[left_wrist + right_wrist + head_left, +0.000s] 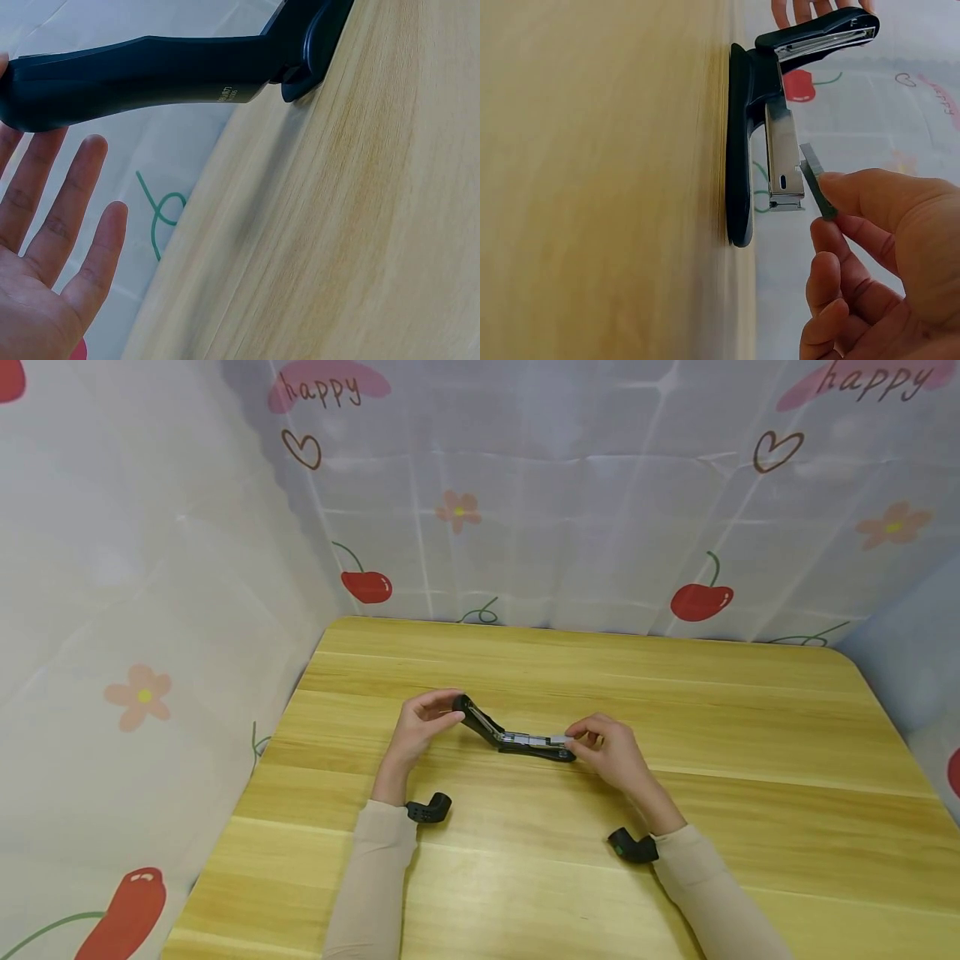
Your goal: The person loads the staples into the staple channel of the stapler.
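Observation:
A black stapler (536, 752) lies on the table with its top arm swung up to the left, baring the metal staple channel (784, 154). My left hand (422, 727) pinches the raised end of that arm between thumb and fingers; in the left wrist view the other fingers (64, 217) are spread below it. Between thumb and fingertips, my right hand (611, 750) pinches a small grey strip of staples (817, 180). In the right wrist view the strip is tilted, close beside the front part of the channel; whether they touch I cannot tell.
The wooden table (525, 877) stretches around the stapler on all sides. Black wrist cameras (430, 808) sit on both forearms, over beige sleeves. Behind the table's far edge hangs a pale curtain (562, 527) printed with cherries, hearts and flowers.

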Demonstrator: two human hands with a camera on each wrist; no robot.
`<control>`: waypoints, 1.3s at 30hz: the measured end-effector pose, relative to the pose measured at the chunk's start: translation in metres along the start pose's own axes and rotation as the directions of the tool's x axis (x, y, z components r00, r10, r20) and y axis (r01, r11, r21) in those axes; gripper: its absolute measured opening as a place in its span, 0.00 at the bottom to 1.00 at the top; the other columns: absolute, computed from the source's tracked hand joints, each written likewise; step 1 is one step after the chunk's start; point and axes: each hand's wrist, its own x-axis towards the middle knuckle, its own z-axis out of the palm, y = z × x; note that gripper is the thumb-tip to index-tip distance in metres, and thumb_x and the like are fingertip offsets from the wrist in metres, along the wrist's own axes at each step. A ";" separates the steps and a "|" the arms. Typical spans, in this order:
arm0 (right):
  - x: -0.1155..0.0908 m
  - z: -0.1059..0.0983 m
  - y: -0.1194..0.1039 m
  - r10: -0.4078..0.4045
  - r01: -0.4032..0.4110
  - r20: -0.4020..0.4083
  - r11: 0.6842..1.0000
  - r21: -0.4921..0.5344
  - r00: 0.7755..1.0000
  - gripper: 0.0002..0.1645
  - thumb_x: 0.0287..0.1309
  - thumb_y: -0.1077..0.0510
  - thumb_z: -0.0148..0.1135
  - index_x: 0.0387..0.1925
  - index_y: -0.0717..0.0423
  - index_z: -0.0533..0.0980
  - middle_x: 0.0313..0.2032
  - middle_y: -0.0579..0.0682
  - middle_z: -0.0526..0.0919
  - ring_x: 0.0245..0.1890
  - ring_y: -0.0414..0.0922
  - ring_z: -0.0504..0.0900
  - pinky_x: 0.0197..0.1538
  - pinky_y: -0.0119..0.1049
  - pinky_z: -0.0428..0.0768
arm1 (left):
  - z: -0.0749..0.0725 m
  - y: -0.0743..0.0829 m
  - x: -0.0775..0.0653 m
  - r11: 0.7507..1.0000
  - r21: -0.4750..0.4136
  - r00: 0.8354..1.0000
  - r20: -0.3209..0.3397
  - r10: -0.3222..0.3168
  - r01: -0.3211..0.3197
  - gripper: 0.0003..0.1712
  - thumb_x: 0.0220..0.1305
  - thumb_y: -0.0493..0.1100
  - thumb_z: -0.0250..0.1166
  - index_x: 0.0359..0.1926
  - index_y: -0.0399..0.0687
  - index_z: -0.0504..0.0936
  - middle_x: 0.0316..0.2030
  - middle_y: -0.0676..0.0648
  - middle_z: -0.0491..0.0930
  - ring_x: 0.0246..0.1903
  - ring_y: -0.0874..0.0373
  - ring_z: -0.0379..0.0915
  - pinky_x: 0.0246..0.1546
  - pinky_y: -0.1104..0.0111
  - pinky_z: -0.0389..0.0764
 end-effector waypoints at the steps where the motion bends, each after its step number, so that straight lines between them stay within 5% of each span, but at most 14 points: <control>1: 0.000 0.000 0.000 -0.001 0.001 0.003 1.000 -0.001 1.000 0.05 0.56 0.61 0.70 0.36 0.54 0.84 0.33 0.48 0.82 0.28 0.41 0.72 0.31 0.32 0.72 | 0.000 0.000 0.000 1.000 -0.004 1.000 0.001 0.001 -0.001 0.22 0.61 0.30 0.65 0.56 0.24 0.76 0.44 0.59 0.81 0.44 0.64 0.77 0.45 0.73 0.81; 39: 0.003 0.008 0.003 -0.037 0.039 0.030 0.998 -0.054 0.999 0.05 0.54 0.60 0.72 0.35 0.53 0.86 0.31 0.47 0.81 0.27 0.39 0.72 0.31 0.32 0.71 | 0.001 0.000 0.001 1.000 0.010 1.000 -0.003 0.004 -0.004 0.21 0.62 0.28 0.64 0.56 0.23 0.75 0.44 0.59 0.81 0.44 0.64 0.77 0.45 0.73 0.81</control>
